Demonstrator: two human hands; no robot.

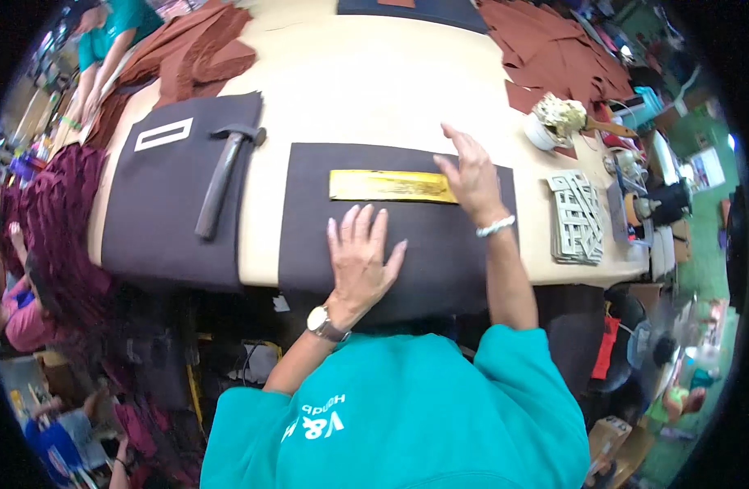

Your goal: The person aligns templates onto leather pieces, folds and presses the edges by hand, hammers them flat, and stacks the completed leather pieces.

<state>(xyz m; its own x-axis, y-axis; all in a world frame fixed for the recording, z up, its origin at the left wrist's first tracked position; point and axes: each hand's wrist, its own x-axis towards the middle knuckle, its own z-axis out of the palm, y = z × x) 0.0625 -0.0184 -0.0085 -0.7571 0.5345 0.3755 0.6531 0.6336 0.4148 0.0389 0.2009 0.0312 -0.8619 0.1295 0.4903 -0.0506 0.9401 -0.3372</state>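
Note:
A dark fabric panel (309, 236) lies on the table in front of me and hangs over its near edge. On the panel rests a flat yellow strip (383, 186) with dark smudges along its middle. My left hand (360, 257) lies flat on the panel just below the strip, fingers spread. At the strip's right end is my right hand (475, 183), its thumb apart from the raised fingers and overlapping the strip's end in this view. Neither hand grips anything.
Left, a hammer (224, 175) and a white rectangular frame (163, 134) lie on another dark panel (158, 212). Right are stacked pale cut-out pieces (577, 218), a crusted white pot (540, 132) with a brush (609, 126), and brown pieces (554, 53). A person (118, 41) stands far left.

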